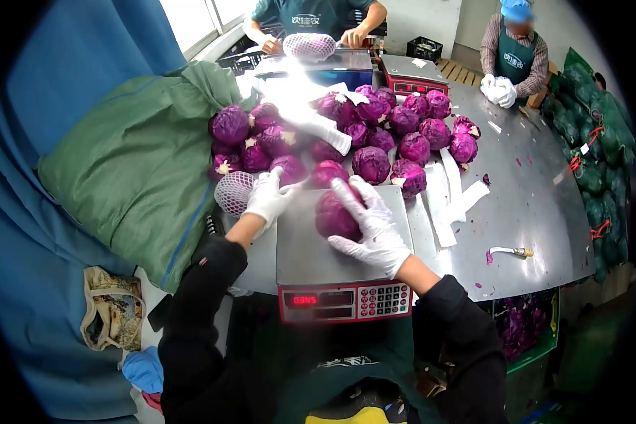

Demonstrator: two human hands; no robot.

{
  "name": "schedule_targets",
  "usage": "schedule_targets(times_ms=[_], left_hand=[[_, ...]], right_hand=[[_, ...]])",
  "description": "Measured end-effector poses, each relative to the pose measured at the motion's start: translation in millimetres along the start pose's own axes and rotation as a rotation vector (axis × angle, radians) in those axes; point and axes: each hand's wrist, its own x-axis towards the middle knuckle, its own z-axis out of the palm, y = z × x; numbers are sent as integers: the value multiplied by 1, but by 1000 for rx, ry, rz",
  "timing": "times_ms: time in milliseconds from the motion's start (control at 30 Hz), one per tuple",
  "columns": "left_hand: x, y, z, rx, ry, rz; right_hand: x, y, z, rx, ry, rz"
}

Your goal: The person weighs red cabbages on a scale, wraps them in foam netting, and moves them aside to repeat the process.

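My right hand (371, 230), in a thin white glove, has its fingers curled over a red cabbage (334, 218) on the steel pan of a red digital scale (346, 304). Its thumb points left across the pan, below the cabbage. My left hand (270, 200), gloved as well, grips another red cabbage (288, 169), blurred, at the pan's far left corner. Beside the left hand sits a cabbage in a white foam net (234, 193). One more cabbage (328, 173) lies just beyond the right fingertips. The scale's red digits are lit.
Several red cabbages (371, 165) pile up behind the scale. White foam nets (449, 201) and a knife (511, 251) lie to the right on the steel table (544, 212). A green sack (131, 166) bulges at left. Two people work across the table, one beside a netted cabbage (309, 46).
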Motion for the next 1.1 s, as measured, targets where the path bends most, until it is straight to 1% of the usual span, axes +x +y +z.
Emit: schedule_targets(times_ms=[33,67,100,133,167,233,267,300,333,367,400,433,467,500,533,567,600,633,667,700,733,767,800,867,900,967,1000,1033,1067,1100], left_hand=[[8,-2,5,-46,-95,-109],[16,-4,9,-82,-186,-221],[31,-10,11,-335,-505,-396],[28,-9,9,-549,-494,-445],[31,-15,14,-457,-384,-397],[45,-28,18,-267,-171,-292],[51,-38,17,-328,-24,-201],[63,-48,17,-417,89,-191],[74,-48,7,-411,314,-11],[75,-25,-38,-347,369,77],[78,-8,-65,-250,523,224],[79,11,-95,-8,611,361],[73,31,-121,48,619,496],[65,51,-144,-5,556,619],[45,83,-166,-24,448,710],[45,97,-173,-27,518,914],[26,126,-189,-109,249,895],[19,140,-188,-145,292,981],[12,149,-189,-253,306,999],[5,158,-190,-360,319,1020],[-2,167,-191,-464,333,1044],[-6,168,-187,-604,349,1015],[-9,169,-184,-746,369,990],[-27,173,-184,-926,224,795],[-31,174,-182,-1036,154,694],[-30,178,-176,-1314,-11,496],[-29,172,-182,-1205,-116,413],[-30,173,-176,-1178,-36,420],[-31,173,-162,-1148,42,423],[-32,174,-150,-1118,119,427]], right_hand=[[-3,-1,9,-80,-23,1],[-2,-1,10,-86,-25,4],[-1,0,10,-93,-31,8],[0,2,7,-62,-24,6],[1,4,4,-25,-15,7],[3,9,1,77,-9,21],[2,11,-1,110,-20,41],[2,13,-3,142,-33,59],[1,18,-3,190,-36,51],[2,16,-9,140,6,31],[3,25,-12,87,52,-15],[7,34,-11,43,88,-59],[16,25,-19,101,153,-141],[30,9,-36,158,228,-226],[44,-1,-46,10,379,-318],[50,-18,-58,-83,441,-367],[56,-35,-69,-177,510,-411],[57,-50,-77,-223,496,-420],[59,-40,-82,-265,466,-480],[45,-31,-79,166,365,-40],[44,-43,-81,313,386,-19],[43,-57,-82,458,407,2],[40,-64,-84,523,392,47],[32,-74,-88,657,359,139],[28,-75,-88,668,336,140],[23,-92,-91,841,345,121],[21,-82,-97,1148,236,140],[18,-69,-102,1452,112,156],[14,-67,-103,1611,39,165],[10,-72,-100,1606,163,396]])
